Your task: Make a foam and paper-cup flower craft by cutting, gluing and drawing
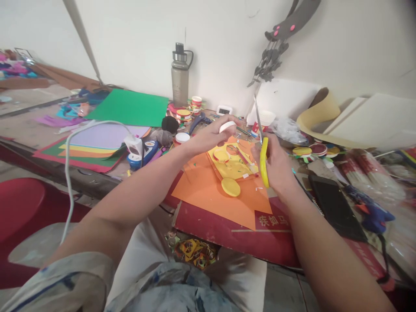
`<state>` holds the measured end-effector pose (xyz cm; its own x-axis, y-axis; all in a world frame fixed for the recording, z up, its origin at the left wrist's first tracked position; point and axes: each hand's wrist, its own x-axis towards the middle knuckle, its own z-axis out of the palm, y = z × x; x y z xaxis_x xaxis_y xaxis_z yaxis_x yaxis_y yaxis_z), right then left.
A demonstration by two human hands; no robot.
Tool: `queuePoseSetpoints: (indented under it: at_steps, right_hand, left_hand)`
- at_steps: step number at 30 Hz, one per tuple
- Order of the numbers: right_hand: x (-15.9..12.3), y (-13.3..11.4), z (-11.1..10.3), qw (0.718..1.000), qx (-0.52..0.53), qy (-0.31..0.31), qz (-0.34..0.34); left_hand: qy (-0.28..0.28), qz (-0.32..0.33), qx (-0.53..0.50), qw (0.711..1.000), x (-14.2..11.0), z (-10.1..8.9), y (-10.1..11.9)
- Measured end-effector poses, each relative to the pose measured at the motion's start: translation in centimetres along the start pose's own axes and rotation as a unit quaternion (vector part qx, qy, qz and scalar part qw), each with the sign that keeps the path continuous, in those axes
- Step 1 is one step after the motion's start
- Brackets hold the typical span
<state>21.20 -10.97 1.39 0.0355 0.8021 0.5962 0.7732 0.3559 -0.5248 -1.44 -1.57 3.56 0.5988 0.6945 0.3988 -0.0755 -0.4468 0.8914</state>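
My left hand (pixel 219 132), its fingers curled, grips a small white round piece (pixel 227 126); whether it is a disc or a ring I cannot tell. In my right hand (pixel 277 162) are scissors with yellow handles (pixel 264 167), the blades pointing up. Between and below the hands lies orange paper (pixel 211 195) with yellow sheets (pixel 237 162) on top. On these rest a yellow disc (pixel 231 187), another yellow round piece (pixel 221 155) and small paper scraps.
A grey bottle (pixel 180 80) stands by the wall. Left are green paper (pixel 130 106), stacked coloured sheets (pixel 97 141) and a white cable (pixel 67 173). To the right lie a black phone (pixel 334 203) and a blue tool (pixel 367 208). A red stool (pixel 29 208) is at lower left.
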Motion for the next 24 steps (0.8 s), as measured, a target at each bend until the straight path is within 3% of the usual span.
queuePoseSetpoints:
  at_steps: [7,13,17,24]
  right_hand:
    - [-0.4,-1.5,-0.6,0.979,0.139,-0.108,0.104]
    - [-0.1,-3.3,-1.4,0.976,0.146,-0.127,0.102]
    - [-0.6,-3.9,-1.7,0.946,0.245,-0.164,0.13]
    - [-1.2,-4.6,-1.7,0.917,0.285,-0.222,0.169]
  left_hand:
    - [0.022,0.009,-0.013,1.0,-0.2,0.2,-0.8]
    - [0.014,-0.016,-0.18,0.983,0.5,-0.1,-1.5]
    - [0.028,-0.035,-0.269,0.962,0.7,0.0,-0.7]
    - [0.081,-0.052,-0.31,0.946,0.5,0.5,-0.4]
